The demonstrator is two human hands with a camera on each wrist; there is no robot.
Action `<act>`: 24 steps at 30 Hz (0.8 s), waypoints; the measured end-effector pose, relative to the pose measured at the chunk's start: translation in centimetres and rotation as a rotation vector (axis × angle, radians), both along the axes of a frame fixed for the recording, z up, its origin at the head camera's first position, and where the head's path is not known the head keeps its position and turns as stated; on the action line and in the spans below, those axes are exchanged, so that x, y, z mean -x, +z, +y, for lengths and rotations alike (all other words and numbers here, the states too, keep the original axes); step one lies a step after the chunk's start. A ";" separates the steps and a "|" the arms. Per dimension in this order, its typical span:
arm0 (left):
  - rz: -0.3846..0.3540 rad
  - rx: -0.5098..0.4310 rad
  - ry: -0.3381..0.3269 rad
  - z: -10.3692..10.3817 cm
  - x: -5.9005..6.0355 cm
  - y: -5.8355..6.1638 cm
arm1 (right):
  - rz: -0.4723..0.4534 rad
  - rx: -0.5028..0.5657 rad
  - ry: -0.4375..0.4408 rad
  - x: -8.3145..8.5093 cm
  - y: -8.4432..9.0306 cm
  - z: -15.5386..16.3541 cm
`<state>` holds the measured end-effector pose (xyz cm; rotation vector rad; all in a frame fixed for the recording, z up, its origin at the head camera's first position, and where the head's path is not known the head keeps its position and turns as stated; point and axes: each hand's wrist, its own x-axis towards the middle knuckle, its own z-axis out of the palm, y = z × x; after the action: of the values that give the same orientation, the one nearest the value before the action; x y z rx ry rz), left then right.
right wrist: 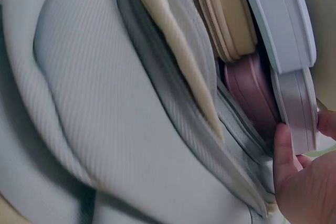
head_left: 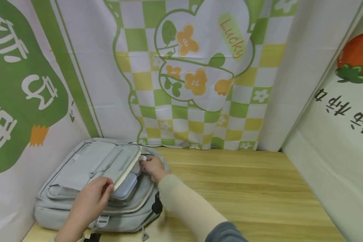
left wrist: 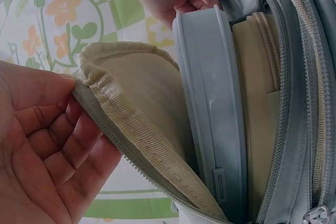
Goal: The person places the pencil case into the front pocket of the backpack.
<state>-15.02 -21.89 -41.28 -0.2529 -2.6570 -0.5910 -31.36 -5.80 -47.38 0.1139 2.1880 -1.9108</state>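
A grey backpack (head_left: 75, 164) lies on the table with its front pocket unzipped. With thumb and fingers, my left hand (head_left: 90, 201) pinches the zippered edge of the pocket flap (left wrist: 142, 114) and holds it raised. Inside the pocket is a light blue plastic case (left wrist: 210, 114). Beyond it, my right hand (head_left: 153, 167) pinches the end of a pale lilac plastic case (right wrist: 299, 108) between thumb and fingers. Behind these two, the right wrist view shows a beige case (right wrist: 233, 14) and a dark pink case (right wrist: 252, 87). The backpack partly hides the cases.
The wooden table (head_left: 236, 191) extends to the right of the backpack. Printed cloth walls stand at the back (head_left: 199, 127), left (head_left: 18, 191) and right (head_left: 329, 161). A zipper pull (head_left: 144, 233) and a black buckle (head_left: 157, 203) hang at the backpack's near side.
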 end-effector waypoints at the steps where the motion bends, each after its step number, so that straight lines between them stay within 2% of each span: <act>1: -0.003 -0.002 0.001 0.0 0.0 -0.1 | 0.005 -0.001 -0.006 -0.1 -0.1 -0.2; 9: -0.047 -0.019 0.009 0.1 -0.1 -0.4 | -0.024 0.011 -0.025 -0.3 -0.3 -0.2; 13: -0.068 -0.031 0.007 0.1 0.0 -0.4 | -0.034 0.025 0.034 -0.2 -0.1 0.6; 18: -0.040 -0.030 0.007 0.1 -0.1 -0.5 | -0.030 0.055 0.130 -0.2 0.6 2.0; 24: -0.059 -0.025 0.018 -0.1 -0.2 -0.5 | -0.029 0.148 0.233 -1.0 2.1 4.3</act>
<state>-14.86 -21.95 -41.76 -0.2066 -2.7041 -0.6348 -30.34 -1.52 -45.26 -0.1318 1.9375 -1.9162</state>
